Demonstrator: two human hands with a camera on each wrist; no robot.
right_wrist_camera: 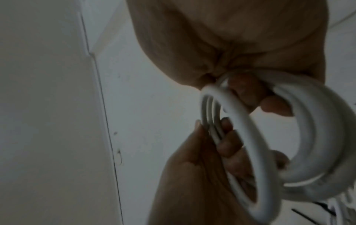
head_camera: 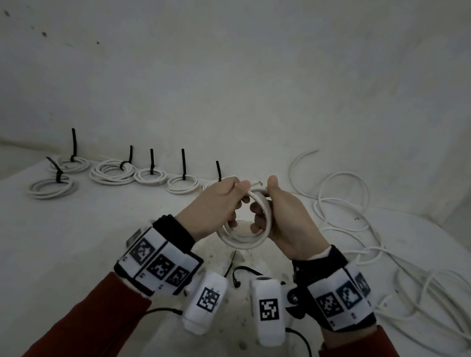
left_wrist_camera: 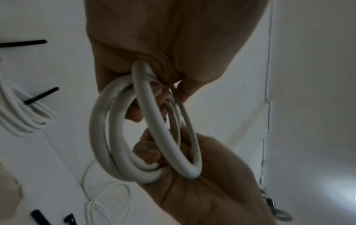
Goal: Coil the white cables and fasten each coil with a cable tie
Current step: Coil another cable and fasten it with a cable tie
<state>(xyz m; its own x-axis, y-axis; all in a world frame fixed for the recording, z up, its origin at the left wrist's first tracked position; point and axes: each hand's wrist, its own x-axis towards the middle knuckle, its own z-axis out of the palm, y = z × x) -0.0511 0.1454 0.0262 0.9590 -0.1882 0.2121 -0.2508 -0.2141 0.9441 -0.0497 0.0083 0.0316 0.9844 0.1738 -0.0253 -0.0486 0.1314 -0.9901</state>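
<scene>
A white cable coil [head_camera: 247, 237] of several loops hangs in the air above the table's middle, held between both hands. My left hand [head_camera: 241, 191] grips the coil's left side, thumb on top and fingers curled through the ring. My right hand [head_camera: 265, 198] grips the right side, and the cable's cut end [head_camera: 257, 183] pokes out beside its thumb. In the left wrist view the loops [left_wrist_camera: 154, 124] are spread apart, not bundled tight. The right wrist view shows the same coil [right_wrist_camera: 300, 137] blurred. Two loose black cable ties [head_camera: 231, 264] lie on the table below the hands.
Several finished coils [head_camera: 112, 172] with upright black ties line the back left of the white table [head_camera: 51, 247]. A tangle of loose white cable [head_camera: 391, 266] covers the right side. A white wall stands close behind.
</scene>
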